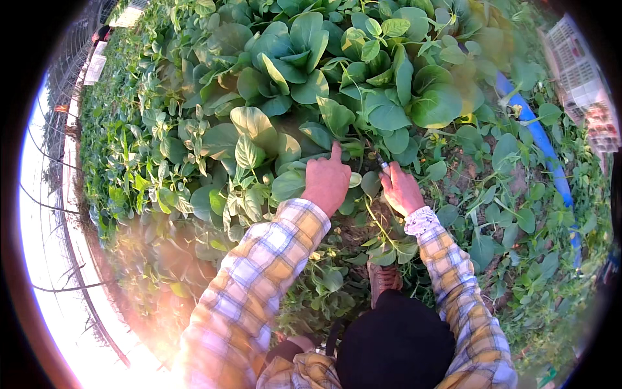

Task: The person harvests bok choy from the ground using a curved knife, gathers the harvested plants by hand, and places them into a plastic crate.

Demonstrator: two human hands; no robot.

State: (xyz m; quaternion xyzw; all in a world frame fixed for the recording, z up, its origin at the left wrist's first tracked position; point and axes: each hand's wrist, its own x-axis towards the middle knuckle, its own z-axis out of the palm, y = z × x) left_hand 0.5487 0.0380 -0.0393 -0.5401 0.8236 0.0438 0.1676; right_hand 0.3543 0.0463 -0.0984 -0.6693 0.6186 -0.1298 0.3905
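Observation:
My left hand is low among the leafy greens, back upward, index finger stretched toward the base of a standing green. Its other fingers curl over a cut leafy green, whose pale stem end sticks out on the right; the grip is partly hidden beneath the hand. To the right, my right hand grips a small knife by its handle. The dark blade points up and left, close to the stems and soil, and its tip is hard to make out.
Dense broad-leaved greens fill the ground ahead. A blue hose runs along the right. Plastic crates stand at the far right, with pale crates far left beside wire netting. A brown shoe is below my hands.

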